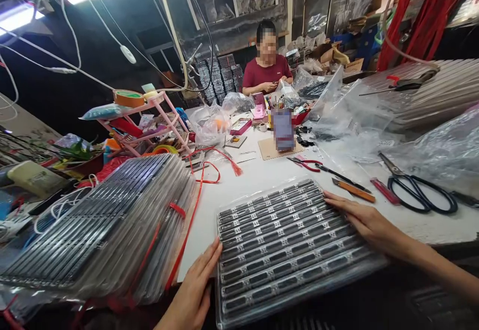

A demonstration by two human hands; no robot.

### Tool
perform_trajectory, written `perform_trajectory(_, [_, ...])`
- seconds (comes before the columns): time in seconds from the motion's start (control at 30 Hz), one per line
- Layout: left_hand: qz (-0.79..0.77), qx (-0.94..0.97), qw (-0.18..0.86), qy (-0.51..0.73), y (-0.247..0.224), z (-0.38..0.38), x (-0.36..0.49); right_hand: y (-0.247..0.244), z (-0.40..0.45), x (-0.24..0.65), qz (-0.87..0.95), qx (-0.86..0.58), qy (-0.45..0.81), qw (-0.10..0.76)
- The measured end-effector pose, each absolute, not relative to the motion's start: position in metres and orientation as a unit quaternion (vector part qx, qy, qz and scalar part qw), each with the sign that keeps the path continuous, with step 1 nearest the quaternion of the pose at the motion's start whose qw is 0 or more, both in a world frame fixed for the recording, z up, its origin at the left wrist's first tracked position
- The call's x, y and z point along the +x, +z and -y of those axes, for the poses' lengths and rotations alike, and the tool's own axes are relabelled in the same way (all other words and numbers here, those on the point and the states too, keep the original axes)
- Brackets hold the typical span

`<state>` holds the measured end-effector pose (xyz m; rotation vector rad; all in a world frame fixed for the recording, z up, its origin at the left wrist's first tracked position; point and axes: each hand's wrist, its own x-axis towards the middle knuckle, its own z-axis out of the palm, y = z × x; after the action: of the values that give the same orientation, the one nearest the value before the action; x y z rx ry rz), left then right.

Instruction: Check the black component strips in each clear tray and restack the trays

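A clear plastic tray with rows of dark strips lies at the front edge of the white table, its near part reaching past the edge. My left hand holds its left side, fingers pressed together along the rim. On the right side, my right hand grips the rim near the far corner, fingers close together. To the left rests a tall stack of similar trays with long dark strips in the top one, and red ribbon lies across its right part.
Large black-handled scissors, an orange cutter and red-handled pliers lie beyond my right hand on the white table. A pink rack stands back left. A person in a red shirt sits across, near plastic bags.
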<state>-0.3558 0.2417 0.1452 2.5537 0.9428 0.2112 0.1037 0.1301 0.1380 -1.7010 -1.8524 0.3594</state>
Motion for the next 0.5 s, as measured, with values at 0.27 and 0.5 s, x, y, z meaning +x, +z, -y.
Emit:
perform_trajectory(0.27, [-0.358,0.905,0.049,0.224,0.097,-0.224,-0.358,0.153,-0.063,0.103,0.796,-0.582,0.113,0.122])
perform_trajectory(0.5, [-0.367,0.867,0.160,0.297,0.108,-0.235,-0.362,0.134,-0.068,0.097,0.795,-0.565,-0.019,0.218])
